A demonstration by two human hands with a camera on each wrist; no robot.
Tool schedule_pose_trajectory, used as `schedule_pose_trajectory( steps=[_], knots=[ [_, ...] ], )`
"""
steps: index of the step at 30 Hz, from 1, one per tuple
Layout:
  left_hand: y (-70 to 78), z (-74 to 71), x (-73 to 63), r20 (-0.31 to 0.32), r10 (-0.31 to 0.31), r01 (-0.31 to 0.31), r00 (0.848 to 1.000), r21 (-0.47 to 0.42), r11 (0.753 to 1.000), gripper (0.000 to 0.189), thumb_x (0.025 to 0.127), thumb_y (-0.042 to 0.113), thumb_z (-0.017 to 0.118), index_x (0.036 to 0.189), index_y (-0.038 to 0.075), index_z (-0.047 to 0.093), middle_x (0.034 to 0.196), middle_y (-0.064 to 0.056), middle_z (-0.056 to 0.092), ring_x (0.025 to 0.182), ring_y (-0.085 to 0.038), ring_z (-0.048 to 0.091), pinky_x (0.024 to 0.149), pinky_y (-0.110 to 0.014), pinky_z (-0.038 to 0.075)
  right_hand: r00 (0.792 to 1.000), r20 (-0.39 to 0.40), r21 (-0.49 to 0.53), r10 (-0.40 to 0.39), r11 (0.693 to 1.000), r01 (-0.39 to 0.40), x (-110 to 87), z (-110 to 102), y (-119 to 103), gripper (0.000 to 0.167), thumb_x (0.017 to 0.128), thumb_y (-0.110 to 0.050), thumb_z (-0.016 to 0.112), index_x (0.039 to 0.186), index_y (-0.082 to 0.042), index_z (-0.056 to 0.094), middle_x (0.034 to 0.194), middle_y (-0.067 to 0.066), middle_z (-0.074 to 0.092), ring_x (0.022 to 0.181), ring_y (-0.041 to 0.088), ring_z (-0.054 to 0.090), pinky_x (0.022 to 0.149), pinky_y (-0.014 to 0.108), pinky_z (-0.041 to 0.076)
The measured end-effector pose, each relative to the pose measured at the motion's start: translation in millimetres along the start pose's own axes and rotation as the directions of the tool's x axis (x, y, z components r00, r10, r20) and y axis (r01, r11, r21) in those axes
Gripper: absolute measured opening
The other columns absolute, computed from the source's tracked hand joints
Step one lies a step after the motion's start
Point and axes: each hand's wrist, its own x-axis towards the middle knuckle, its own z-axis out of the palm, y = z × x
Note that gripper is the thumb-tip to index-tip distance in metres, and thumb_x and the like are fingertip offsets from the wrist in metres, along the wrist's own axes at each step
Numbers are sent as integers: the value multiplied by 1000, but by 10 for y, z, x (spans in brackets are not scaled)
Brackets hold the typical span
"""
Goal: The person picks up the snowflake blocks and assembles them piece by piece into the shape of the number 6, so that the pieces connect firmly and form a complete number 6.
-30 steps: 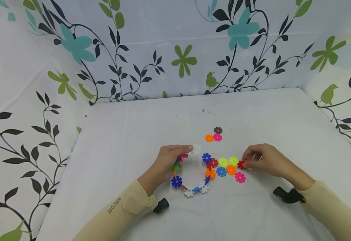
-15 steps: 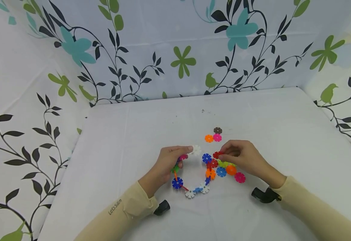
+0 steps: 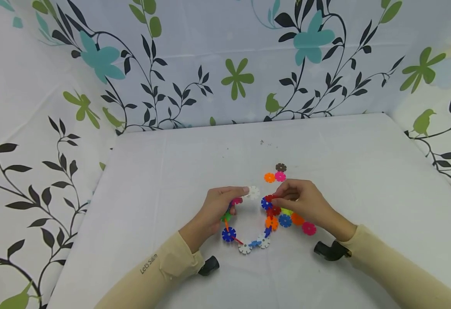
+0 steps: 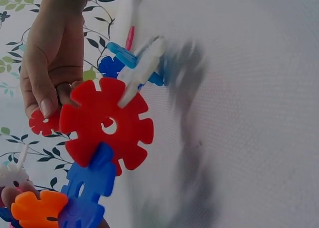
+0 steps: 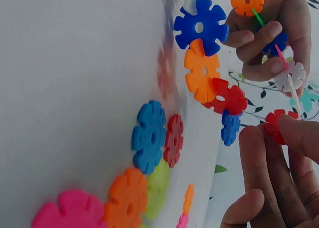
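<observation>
A ring-shaped chain of slotted snowflake discs (image 3: 229, 234), in several colours, has a gap at its far side. My left hand (image 3: 214, 210) grips the chain's left part, the thumb by a white disc (image 3: 253, 192) at one end. Between thumb and fingertips, my right hand (image 3: 304, 201) pinches a loose red disc (image 5: 279, 126). In the head view it overlaps the blue end disc (image 3: 266, 203); the right wrist view shows space between this red disc and the chain's blue disc (image 5: 231, 127). Whether it touches the white disc (image 5: 289, 77) or its neighbour, I cannot tell.
Loose discs lie right of the ring: blue (image 3: 285, 220), orange (image 3: 297, 219), pink (image 3: 309, 228) and yellow-green (image 3: 286, 211), partly under my right hand. Farther back sit a brown disc (image 3: 281, 167), an orange one (image 3: 269, 177) and a pink one (image 3: 280, 176).
My right hand has carried the red disc leftward from the right end of the loose discs to the chain's blue end disc. The left hand stays in place on the chain.
</observation>
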Motion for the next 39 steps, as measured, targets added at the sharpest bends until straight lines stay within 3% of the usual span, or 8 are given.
schedule_pose_trajectory(
  steps=[8, 16, 23, 28, 31, 39],
  knots=[
    [4, 7, -2, 9, -12, 12, 1000, -4, 1000, 36, 91, 40, 76, 115, 13, 77, 104, -8, 67, 58, -15, 51, 72, -28, 50, 998, -18, 65, -58, 996, 59, 17, 63, -39, 15, 89, -14, 80, 98, -9, 68, 97, 2, 75, 85, 21, 74, 80, 29, 58],
    [2, 9, -3, 10, -28, 28, 1000, -23, 999, 39, 91, 40, 75, 117, 12, 76, 100, -8, 66, 60, -16, 55, 72, -28, 52, 995, -45, 95, -94, 991, 98, 11, 109, -37, 14, 88, -9, 80, 97, -8, 68, 100, 4, 75, 79, 26, 73, 73, 30, 59],
    [10, 16, 2, 24, -47, 49, 999, -55, 997, 40, 91, 40, 75, 119, 11, 74, 95, -6, 64, 61, -15, 59, 73, -27, 55, 975, -112, -33, -190, 982, 187, -11, 162, -40, 16, 87, -14, 82, 98, -14, 71, 103, -5, 75, 93, 13, 67, 70, 31, 54],
    [19, 8, -10, 62, -30, 32, 998, -34, 999, 42, 93, 40, 73, 123, 9, 73, 108, -11, 69, 63, -14, 62, 74, -26, 55, 956, -138, -109, -261, 963, 247, -24, 189, -55, 16, 86, -13, 83, 98, -18, 73, 101, -9, 75, 96, 8, 67, 71, 36, 53],
    [23, 1, -17, 89, -9, 10, 996, -13, 1000, 42, 95, 39, 71, 124, 9, 72, 112, -13, 71, 66, -14, 65, 80, -29, 56, 941, -143, -161, -305, 946, 282, -29, 201, -55, 18, 84, -11, 84, 95, -19, 73, 100, -11, 75, 95, 7, 68, 70, 39, 52],
    [32, -8, -17, 181, 60, -67, 982, 30, 997, 35, 100, 34, 64, 124, 10, 72, 106, -6, 75, 74, -17, 70, 94, -40, 52, 913, -136, -248, -384, 906, 343, -23, 224, -36, 23, 80, -6, 87, 92, -19, 73, 100, -10, 75, 96, 8, 69, 70, 41, 53]
  ],
)
